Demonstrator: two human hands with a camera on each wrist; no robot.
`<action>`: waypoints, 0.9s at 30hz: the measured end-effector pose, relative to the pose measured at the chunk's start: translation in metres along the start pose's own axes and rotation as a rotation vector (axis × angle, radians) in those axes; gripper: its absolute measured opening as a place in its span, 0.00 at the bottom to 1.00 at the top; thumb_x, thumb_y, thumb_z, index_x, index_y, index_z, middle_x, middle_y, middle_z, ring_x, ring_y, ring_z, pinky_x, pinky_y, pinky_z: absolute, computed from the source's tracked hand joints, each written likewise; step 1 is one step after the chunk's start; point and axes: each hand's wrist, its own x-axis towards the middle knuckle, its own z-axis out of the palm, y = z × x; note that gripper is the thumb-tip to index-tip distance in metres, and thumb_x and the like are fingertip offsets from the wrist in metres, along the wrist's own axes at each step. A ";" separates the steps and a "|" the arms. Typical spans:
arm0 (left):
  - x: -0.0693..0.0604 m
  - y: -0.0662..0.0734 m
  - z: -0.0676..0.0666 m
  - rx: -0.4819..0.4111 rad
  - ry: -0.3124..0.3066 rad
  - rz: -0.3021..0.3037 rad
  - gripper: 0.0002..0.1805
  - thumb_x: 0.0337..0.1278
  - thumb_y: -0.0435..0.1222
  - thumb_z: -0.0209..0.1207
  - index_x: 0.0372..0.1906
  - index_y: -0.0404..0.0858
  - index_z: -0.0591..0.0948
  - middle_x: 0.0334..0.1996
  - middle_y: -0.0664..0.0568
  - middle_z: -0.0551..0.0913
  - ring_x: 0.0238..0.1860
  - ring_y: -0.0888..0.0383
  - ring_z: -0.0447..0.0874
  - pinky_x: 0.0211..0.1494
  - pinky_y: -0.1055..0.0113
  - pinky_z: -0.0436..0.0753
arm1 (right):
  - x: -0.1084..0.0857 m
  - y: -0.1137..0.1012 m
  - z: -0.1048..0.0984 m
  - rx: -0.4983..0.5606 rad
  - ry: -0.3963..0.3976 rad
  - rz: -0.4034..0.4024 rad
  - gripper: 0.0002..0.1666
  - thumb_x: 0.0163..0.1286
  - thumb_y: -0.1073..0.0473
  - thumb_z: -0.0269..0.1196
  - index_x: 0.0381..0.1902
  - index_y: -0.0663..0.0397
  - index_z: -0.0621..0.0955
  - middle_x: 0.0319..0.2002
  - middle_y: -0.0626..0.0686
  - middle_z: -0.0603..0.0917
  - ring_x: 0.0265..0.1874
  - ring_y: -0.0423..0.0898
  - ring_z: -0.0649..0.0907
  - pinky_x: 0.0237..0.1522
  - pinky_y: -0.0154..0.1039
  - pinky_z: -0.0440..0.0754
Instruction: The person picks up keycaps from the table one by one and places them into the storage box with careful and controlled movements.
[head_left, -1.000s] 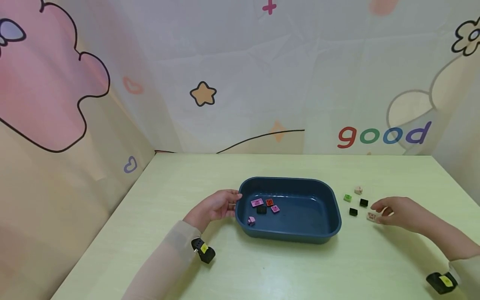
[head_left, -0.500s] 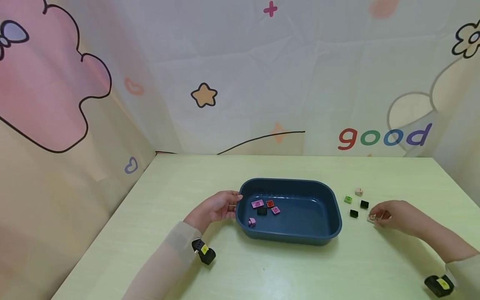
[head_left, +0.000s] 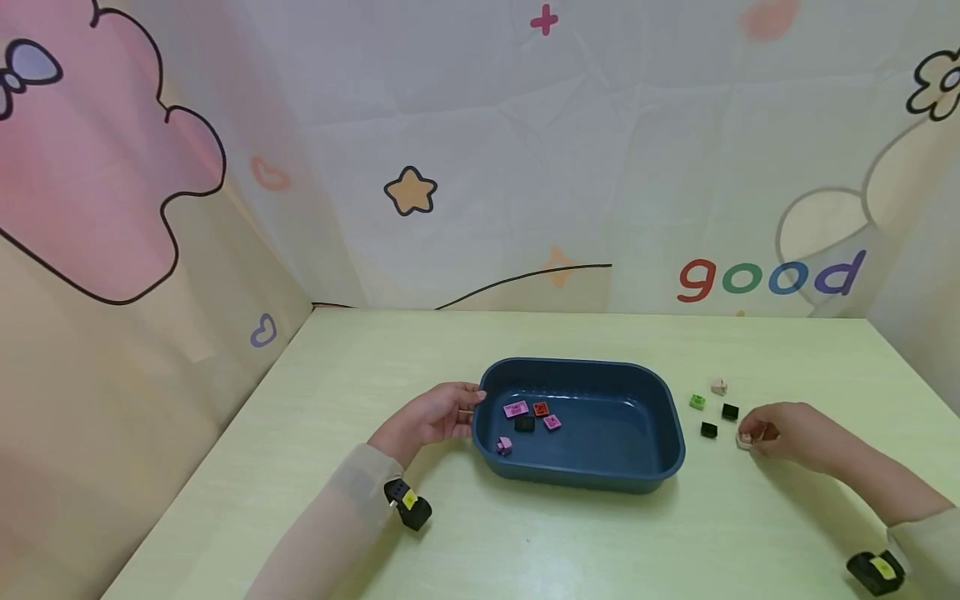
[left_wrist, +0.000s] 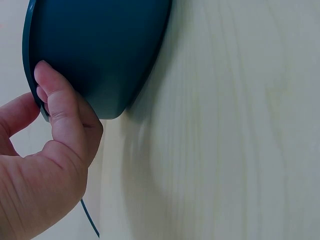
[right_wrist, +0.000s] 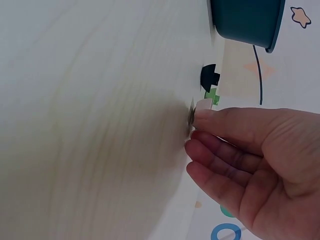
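Green table (head_left: 570, 542) spreads roomily around both hands (head_left: 435, 414) (head_left: 798, 431): left grips blue tray's edge (head_left: 577, 477), right pinches pale brick (head_left: 743, 442).

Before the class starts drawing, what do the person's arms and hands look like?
The person wears pale cream sleeves, each with a small black box bearing a yellow patch near its end. The left hand and right hand wear no gloves.

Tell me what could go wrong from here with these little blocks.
Slip: the right hand pinches the small pale block with its fingers, so it might drop.
Knock: the nearest black block lies close to that hand and could get nudged.
Slide: the left hand grips the blue tray at one end only; a tug might shift the red block inside.
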 end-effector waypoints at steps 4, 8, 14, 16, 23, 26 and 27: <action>0.000 0.000 0.000 0.004 0.003 0.003 0.11 0.79 0.36 0.48 0.54 0.34 0.74 0.28 0.57 0.79 0.29 0.62 0.77 0.32 0.76 0.84 | 0.001 0.000 0.001 0.012 -0.008 -0.004 0.08 0.62 0.72 0.68 0.39 0.64 0.84 0.33 0.51 0.85 0.31 0.36 0.75 0.33 0.30 0.77; 0.000 -0.001 0.000 0.003 -0.001 0.005 0.10 0.79 0.36 0.48 0.53 0.34 0.74 0.28 0.56 0.79 0.30 0.62 0.77 0.32 0.76 0.84 | 0.000 0.000 0.002 0.016 -0.017 0.006 0.07 0.63 0.72 0.67 0.39 0.62 0.84 0.33 0.50 0.84 0.31 0.37 0.74 0.33 0.29 0.76; 0.000 -0.001 0.001 -0.003 -0.003 0.002 0.10 0.79 0.36 0.48 0.53 0.35 0.74 0.28 0.56 0.79 0.29 0.62 0.78 0.32 0.76 0.85 | 0.001 0.000 -0.002 0.005 -0.007 -0.008 0.07 0.62 0.71 0.69 0.39 0.61 0.84 0.33 0.49 0.85 0.31 0.36 0.74 0.33 0.29 0.77; 0.000 0.000 0.001 -0.003 0.004 0.000 0.09 0.79 0.36 0.48 0.53 0.35 0.74 0.28 0.56 0.79 0.29 0.62 0.78 0.32 0.76 0.85 | 0.001 0.000 -0.004 0.004 0.000 -0.012 0.07 0.62 0.70 0.69 0.38 0.61 0.85 0.34 0.49 0.85 0.31 0.35 0.74 0.33 0.29 0.78; 0.000 0.000 0.001 -0.006 0.012 0.001 0.10 0.78 0.36 0.49 0.53 0.34 0.74 0.28 0.56 0.79 0.29 0.62 0.78 0.31 0.76 0.84 | -0.001 -0.002 -0.012 0.013 0.003 -0.035 0.08 0.62 0.68 0.70 0.39 0.63 0.85 0.34 0.49 0.86 0.31 0.29 0.75 0.34 0.29 0.80; 0.000 0.000 0.000 -0.004 0.013 -0.001 0.11 0.78 0.36 0.49 0.54 0.34 0.74 0.28 0.56 0.79 0.29 0.62 0.78 0.31 0.76 0.84 | -0.001 -0.003 -0.017 0.021 0.000 -0.039 0.08 0.62 0.68 0.70 0.40 0.64 0.84 0.34 0.49 0.86 0.31 0.29 0.75 0.34 0.29 0.81; 0.000 0.000 0.000 -0.005 0.013 -0.001 0.11 0.78 0.35 0.49 0.54 0.34 0.74 0.28 0.56 0.79 0.29 0.62 0.78 0.31 0.76 0.84 | -0.002 -0.004 -0.019 0.025 -0.001 -0.035 0.08 0.62 0.68 0.70 0.40 0.63 0.84 0.35 0.49 0.86 0.30 0.29 0.74 0.34 0.29 0.80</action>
